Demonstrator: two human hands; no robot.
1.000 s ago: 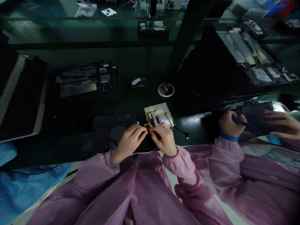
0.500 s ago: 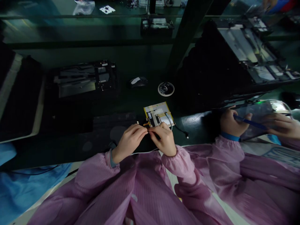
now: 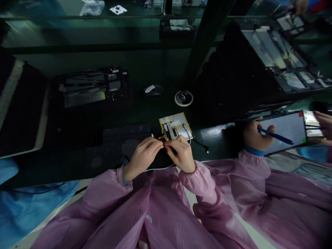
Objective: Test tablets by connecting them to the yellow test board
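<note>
My left hand (image 3: 145, 155) and my right hand (image 3: 181, 153) meet with pinched fingertips at the near edge of a flat battery pack (image 3: 178, 121) with yellow edges. A small dark piece shows between the fingertips, too small to name. Just beyond them an orange flex strip (image 3: 162, 137) sticks out at the pack's lower left corner. A pale cable (image 3: 186, 130) lies over the pack and runs down behind my right hand. To its right a thin black cable (image 3: 199, 141) ends in a plug on the dark bench.
Behind the pack are a round dish (image 3: 184, 99) of small parts and a black mouse (image 3: 153, 90). Stacks of tablet housings stand at left (image 3: 85, 90) and right (image 3: 259, 65). At far right a co-worker's hand (image 3: 255, 136) holds a blue pen and a lit tablet (image 3: 284, 133).
My hands stay in nearly the same pinch. The co-worker's tablet screen now shows lit, with red and green corners, and their other hand has moved right, off the pen.
</note>
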